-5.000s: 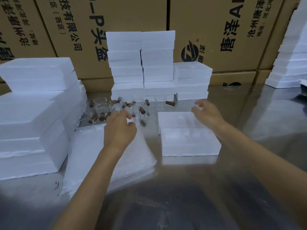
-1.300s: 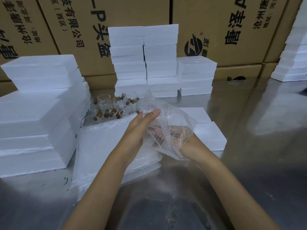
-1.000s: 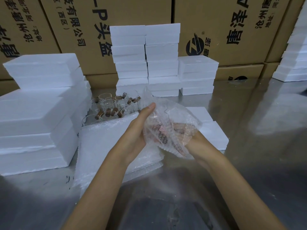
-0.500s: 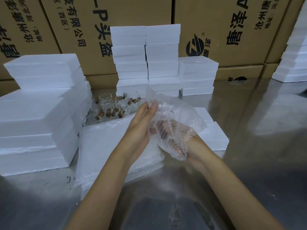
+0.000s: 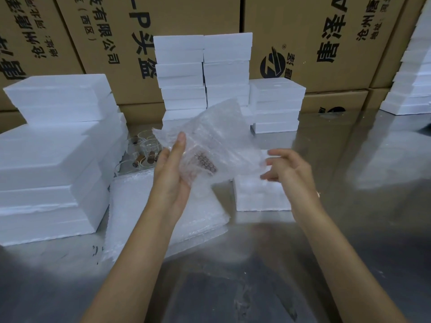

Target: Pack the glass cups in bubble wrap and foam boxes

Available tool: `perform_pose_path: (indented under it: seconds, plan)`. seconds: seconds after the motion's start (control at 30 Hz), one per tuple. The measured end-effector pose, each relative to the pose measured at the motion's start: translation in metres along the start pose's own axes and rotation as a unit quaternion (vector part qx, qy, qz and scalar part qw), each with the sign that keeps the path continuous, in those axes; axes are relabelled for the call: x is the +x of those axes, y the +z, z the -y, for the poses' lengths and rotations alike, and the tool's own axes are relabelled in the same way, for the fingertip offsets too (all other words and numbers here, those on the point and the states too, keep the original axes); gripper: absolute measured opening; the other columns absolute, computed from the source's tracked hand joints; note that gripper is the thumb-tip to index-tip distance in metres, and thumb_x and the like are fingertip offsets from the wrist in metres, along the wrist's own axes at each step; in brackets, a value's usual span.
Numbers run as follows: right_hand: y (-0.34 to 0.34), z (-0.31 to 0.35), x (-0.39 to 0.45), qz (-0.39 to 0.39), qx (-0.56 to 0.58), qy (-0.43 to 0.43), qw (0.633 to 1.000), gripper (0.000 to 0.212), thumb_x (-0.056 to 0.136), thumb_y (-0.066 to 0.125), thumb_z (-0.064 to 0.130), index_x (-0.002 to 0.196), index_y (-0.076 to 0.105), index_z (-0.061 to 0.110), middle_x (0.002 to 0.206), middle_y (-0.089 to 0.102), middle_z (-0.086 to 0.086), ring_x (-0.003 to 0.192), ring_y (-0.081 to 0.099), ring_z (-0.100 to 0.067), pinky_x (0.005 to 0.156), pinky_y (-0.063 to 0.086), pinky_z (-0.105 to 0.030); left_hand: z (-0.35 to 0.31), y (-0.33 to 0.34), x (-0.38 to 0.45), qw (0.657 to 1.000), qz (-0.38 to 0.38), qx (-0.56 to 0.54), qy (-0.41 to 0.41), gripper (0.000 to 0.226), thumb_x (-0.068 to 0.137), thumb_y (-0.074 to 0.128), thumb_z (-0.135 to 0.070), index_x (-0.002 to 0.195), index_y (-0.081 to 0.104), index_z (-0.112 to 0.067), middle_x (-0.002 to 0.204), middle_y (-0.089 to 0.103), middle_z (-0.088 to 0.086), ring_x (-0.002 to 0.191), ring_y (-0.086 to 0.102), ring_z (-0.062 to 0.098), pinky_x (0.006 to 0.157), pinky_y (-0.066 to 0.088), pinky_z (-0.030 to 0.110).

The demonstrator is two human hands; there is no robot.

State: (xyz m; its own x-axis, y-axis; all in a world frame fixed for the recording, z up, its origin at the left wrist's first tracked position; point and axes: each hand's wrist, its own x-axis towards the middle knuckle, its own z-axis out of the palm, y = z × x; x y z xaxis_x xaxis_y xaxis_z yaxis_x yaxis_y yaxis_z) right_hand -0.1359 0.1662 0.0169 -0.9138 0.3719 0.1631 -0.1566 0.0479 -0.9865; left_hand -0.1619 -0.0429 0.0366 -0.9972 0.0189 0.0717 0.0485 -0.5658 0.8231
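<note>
Left hand (image 5: 171,176) cradles a bubble-wrap bundle (image 5: 210,145) at frame centre, cup inside blurred; right hand (image 5: 291,171) hovers beside it, fingers loose.

the right hand (image 5: 289,173) slipped out from under the bubble wrap (image 5: 217,145) and opened beside its edge. the left hand (image 5: 171,180) took the wrapped bundle alone, and the sheet spread wider and higher.

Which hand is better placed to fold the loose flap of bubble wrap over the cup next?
Right. The right hand is open at the loose edge of the bubble wrap, while the left hand cradles the wrapped cup.
</note>
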Motion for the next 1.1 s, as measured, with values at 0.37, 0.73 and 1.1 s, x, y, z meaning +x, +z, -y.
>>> perform_pose_path:
  seconds: [0.37,0.73,1.1]
  plan:
    - [0.013,0.0,-0.003,0.09,0.177,0.072,0.977,0.025,0.087,0.071,0.018,0.104,0.07,-0.001,0.089,0.075,-0.008,0.078,0.069,-0.016,0.066,0.052,-0.026,0.018,0.022,-0.013,0.995,0.091,-0.015,-0.047,0.063,0.091,0.064,-0.026,0.146,0.042,-0.004,0.136,0.061,0.014,0.124,0.06,0.028,0.102,0.05,0.04]
    - [-0.014,-0.006,0.005,0.063,-0.034,0.043,0.997,0.035,0.092,0.062,0.021,0.091,0.055,-0.014,0.077,0.054,-0.012,0.069,0.053,-0.02,0.063,0.045,-0.031,0.036,0.018,-0.023,0.912,0.212,0.324,-0.132,0.073,0.061,0.083,-0.053,0.125,0.054,-0.031,0.115,0.072,-0.011,0.108,0.068,0.008,0.102,0.049,0.04]
    - [-0.021,0.004,-0.005,0.208,-0.152,0.043,0.965,0.012,0.082,0.07,0.018,0.071,0.069,0.017,0.059,0.042,0.004,0.05,0.037,-0.01,0.044,0.036,-0.016,0.041,0.019,-0.022,0.879,0.225,0.42,-0.023,0.021,0.093,0.07,-0.023,0.103,0.07,-0.041,0.1,0.074,-0.02,0.093,0.068,-0.003,0.07,0.053,0.01]
